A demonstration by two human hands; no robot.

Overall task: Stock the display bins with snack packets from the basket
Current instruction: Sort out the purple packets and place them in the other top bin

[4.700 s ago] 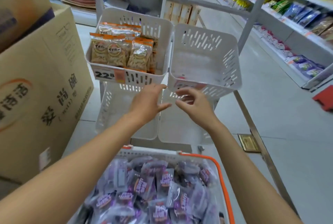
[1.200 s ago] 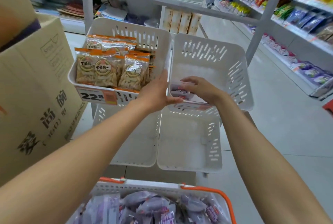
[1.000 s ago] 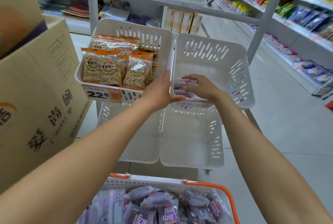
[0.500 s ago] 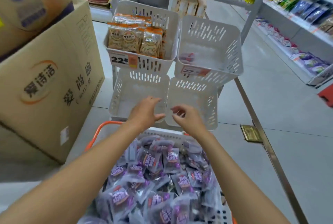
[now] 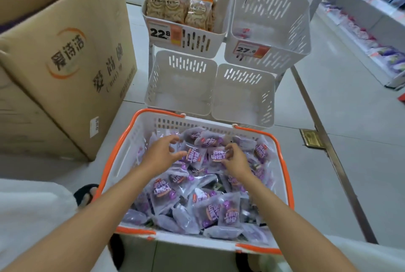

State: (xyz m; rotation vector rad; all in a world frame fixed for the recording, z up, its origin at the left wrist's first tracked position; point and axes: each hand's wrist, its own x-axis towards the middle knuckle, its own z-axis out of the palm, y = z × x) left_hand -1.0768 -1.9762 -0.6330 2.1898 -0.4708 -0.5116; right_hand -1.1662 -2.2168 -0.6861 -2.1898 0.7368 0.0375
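Some packets (image 5: 241,30) lie in upper-right bin (image 5: 305,30); blurred

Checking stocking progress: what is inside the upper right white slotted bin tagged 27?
In the white slotted plastic bin, a few blurred pale plastic snack packets lie front left, count unclear. Its front wall hides the nearest floor.

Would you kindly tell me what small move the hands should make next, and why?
Probably close the right hand on the purple packet it touches. The left hand hovers open beside it over the basket, and the bin tagged 27 holds only a few packets.
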